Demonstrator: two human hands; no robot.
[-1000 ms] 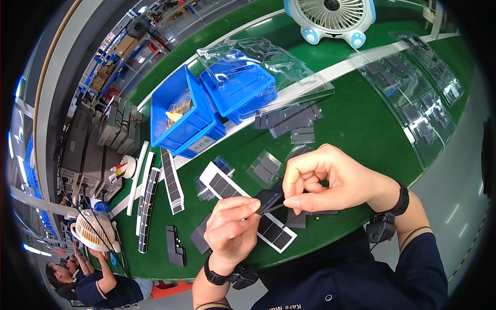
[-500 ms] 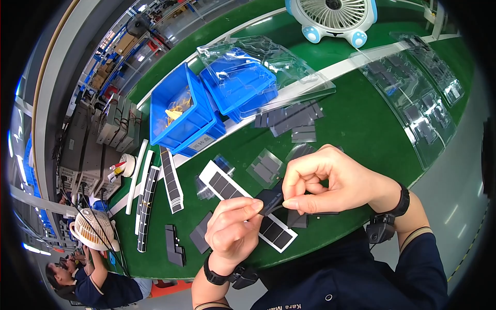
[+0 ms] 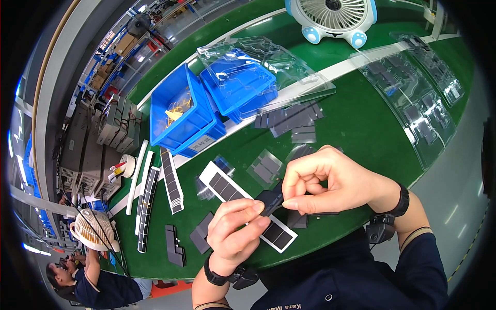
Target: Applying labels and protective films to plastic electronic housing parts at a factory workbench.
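Observation:
A small black flat piece (image 3: pixel 269 200) is held up between my two hands, just above the table. My left hand (image 3: pixel 231 227) pinches its left edge between thumb and forefinger. At its right edge, my right hand (image 3: pixel 330 181) is closed with thumb and fingertip together; whether it also grips a thin film there is too small to tell. Under the hands lies a white strip of black rectangular stickers (image 3: pixel 223 187), partly covered by my left fingers. A dark flat piece (image 3: pixel 201 233) rests beside my left hand, and a black stepped part (image 3: pixel 174 245) farther left.
Blue bins (image 3: pixel 175 121), one with yellow pieces, stand at the back under a clear plastic tray (image 3: pixel 305 82). Dark sheets (image 3: pixel 294 118) lie before them. More clear trays (image 3: pixel 413 108) are at right, a fan (image 3: pixel 336 20) behind. Rolled sticker strips (image 3: pixel 148 209) lie left; a co-worker (image 3: pixel 103 276) sits beyond.
My left fingers have shifted slightly, the lower ones opening away from the black piece, which shows more of its surface. My right hand has stayed nearly still.

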